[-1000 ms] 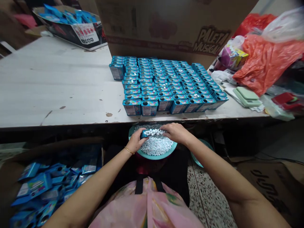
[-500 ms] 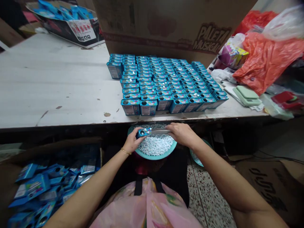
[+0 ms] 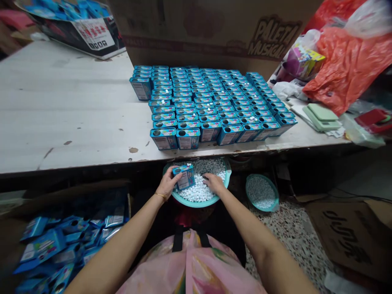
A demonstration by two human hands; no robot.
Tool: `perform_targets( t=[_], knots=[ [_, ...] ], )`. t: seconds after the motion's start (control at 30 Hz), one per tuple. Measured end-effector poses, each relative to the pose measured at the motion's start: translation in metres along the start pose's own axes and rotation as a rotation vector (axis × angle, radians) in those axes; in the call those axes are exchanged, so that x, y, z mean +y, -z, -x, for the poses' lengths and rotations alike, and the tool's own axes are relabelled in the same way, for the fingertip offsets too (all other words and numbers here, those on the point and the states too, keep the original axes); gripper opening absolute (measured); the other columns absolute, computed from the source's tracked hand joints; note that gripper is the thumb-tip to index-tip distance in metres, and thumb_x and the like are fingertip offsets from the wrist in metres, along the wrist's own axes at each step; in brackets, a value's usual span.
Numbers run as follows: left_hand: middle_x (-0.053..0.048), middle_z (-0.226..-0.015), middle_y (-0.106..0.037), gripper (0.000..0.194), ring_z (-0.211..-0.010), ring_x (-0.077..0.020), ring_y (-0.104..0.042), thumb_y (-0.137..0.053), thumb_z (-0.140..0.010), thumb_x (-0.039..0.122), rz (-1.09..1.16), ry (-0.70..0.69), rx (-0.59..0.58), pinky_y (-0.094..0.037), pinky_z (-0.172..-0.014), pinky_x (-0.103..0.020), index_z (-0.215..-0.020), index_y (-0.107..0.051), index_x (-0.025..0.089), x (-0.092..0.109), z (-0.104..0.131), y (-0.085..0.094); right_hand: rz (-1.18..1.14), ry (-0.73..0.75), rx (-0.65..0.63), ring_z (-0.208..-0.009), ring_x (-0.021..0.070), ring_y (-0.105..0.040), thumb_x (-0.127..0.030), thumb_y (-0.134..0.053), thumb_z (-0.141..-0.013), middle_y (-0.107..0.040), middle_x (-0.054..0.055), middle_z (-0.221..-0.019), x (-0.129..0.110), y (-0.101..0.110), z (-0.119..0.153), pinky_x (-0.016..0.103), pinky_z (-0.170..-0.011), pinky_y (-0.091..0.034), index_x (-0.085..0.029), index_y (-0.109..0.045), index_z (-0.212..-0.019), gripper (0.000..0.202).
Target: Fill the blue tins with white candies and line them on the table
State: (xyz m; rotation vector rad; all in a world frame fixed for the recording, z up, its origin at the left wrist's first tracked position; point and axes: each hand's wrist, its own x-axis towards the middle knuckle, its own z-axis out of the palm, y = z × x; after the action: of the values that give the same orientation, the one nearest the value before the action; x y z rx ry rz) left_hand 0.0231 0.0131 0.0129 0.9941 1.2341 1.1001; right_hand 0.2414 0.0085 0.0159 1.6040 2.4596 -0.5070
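Observation:
My left hand (image 3: 167, 183) grips a small blue candy box (image 3: 185, 178), tilted over the left part of a turquoise basin (image 3: 227, 179). A few white pellets lie on the box's top end. White candy pellets (image 3: 197, 192) fill the basin. My right hand (image 3: 214, 183) reaches down into the pellets, its fingers curled and partly buried; what they hold is hidden. Above the basin, rows of upright blue candy boxes (image 3: 189, 139) stand on the white table (image 3: 76, 118), dark round holes in their tops and loose pellets on some.
A smaller turquoise basin (image 3: 277, 204) of pellets sits at lower right. An open carton (image 3: 128, 206) of blue boxes is at lower left. Behind the rows rises a large cardboard box (image 3: 196, 36); orange plastic bags (image 3: 343, 61) and a pale green scale (image 3: 322, 116) lie to the right.
My right hand has moved left and down from the box's top into the pellets. The clear tool it held no longer shows. My left hand has tilted the box, showing its side.

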Motion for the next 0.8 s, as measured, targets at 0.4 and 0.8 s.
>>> perform_targets(
  t=[0.4, 0.8],
  knots=[
    [-0.002, -0.09, -0.056, 0.038, -0.083, -0.0161, -0.053, -0.059, -0.069, 0.034, -0.501, -0.308, -0.062, -0.042, -0.079, -0.03, -0.102, -0.05, 0.017, 0.033, 0.021, 0.024, -0.421, 0.077, 0.184, -0.101, 0.0173, -0.053, -0.029, -0.051, -0.077, -0.06, 0.0, -0.11, 0.033, 0.074, 0.034, 0.028, -0.084, -0.04, -0.027, -0.056, -0.108, 0.032],
    [-0.003, -0.093, -0.057, 0.036, -0.087, -0.0175, -0.054, -0.056, -0.071, 0.028, -0.681, -0.445, -0.15, -0.041, -0.078, -0.029, -0.105, -0.049, 0.018, 0.03, 0.02, -0.005, 0.197, 0.145, 0.025, -0.089, 0.0221, -0.057, -0.033, -0.039, -0.082, -0.063, 0.005, -0.097, -0.031, 0.144, 0.037, 0.034, -0.073, -0.041, -0.028, -0.057, -0.104, 0.029]
  ],
)
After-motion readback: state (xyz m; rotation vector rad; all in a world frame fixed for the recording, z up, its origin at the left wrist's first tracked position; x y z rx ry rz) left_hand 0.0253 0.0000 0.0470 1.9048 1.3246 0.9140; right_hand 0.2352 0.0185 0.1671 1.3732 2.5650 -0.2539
